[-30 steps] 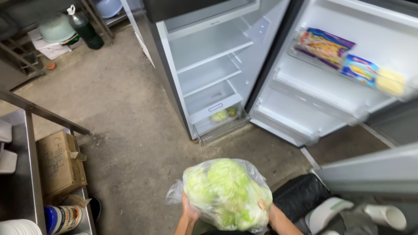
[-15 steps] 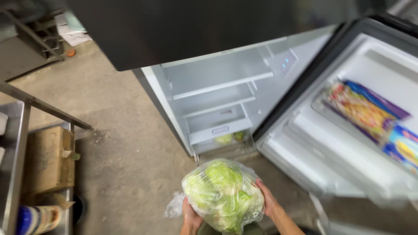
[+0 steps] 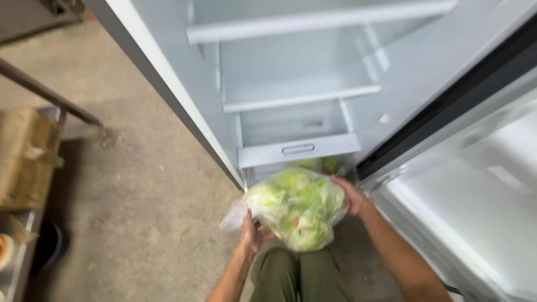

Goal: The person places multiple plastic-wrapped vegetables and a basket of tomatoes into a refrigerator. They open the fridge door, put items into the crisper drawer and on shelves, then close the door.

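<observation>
Both our hands clasp a bag of lettuce (image 3: 296,208) over our knee: left hand (image 3: 253,234) under its near side, right hand (image 3: 351,194) on its far edge. Just beyond the bag stands the open fridge (image 3: 291,72), its drawer (image 3: 298,149) shut.

bagged lettuce (image 3: 296,208) carried closer to fridge (image 3: 291,84), now just before bottom drawer (image 3: 298,149)
</observation>
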